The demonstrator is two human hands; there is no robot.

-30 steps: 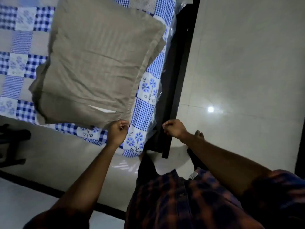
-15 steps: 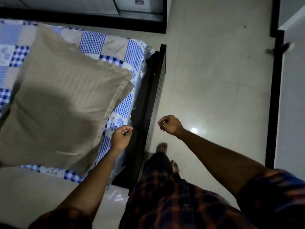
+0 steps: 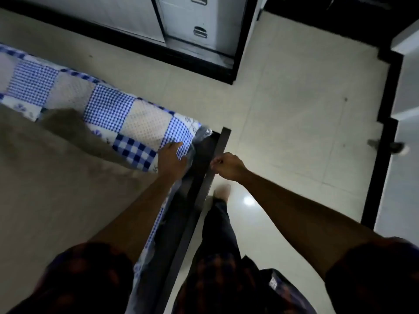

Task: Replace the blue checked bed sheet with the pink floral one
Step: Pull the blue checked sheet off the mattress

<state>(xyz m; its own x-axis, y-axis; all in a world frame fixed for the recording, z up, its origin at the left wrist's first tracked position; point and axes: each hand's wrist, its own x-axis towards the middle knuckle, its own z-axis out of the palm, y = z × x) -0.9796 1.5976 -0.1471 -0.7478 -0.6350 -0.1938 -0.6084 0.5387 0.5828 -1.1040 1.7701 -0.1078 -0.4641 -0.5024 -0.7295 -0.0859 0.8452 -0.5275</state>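
The blue checked sheet (image 3: 108,109) covers the mattress on the left, up to the bed's corner. My left hand (image 3: 172,158) rests on that corner with its fingers stretched out over the cloth, beside clear plastic wrap (image 3: 201,134) on the mattress edge. My right hand (image 3: 227,166) hovers with curled fingers at the dark bed frame (image 3: 217,152), and nothing shows in it. A large beige pillow (image 3: 56,173) lies blurred over the sheet at the left. No pink floral sheet is in view.
Pale tiled floor (image 3: 283,121) lies right of the bed. A white cabinet with metal handles (image 3: 199,31) in a black frame stands at the top. A black-framed door (image 3: 383,143) is at the right. My foot (image 3: 223,191) is beside the frame.
My left hand let go of the beige pillow, which dropped onto the bed, and went forward to the sheet's corner. My view swung toward the bed's end. My right hand stayed curled.
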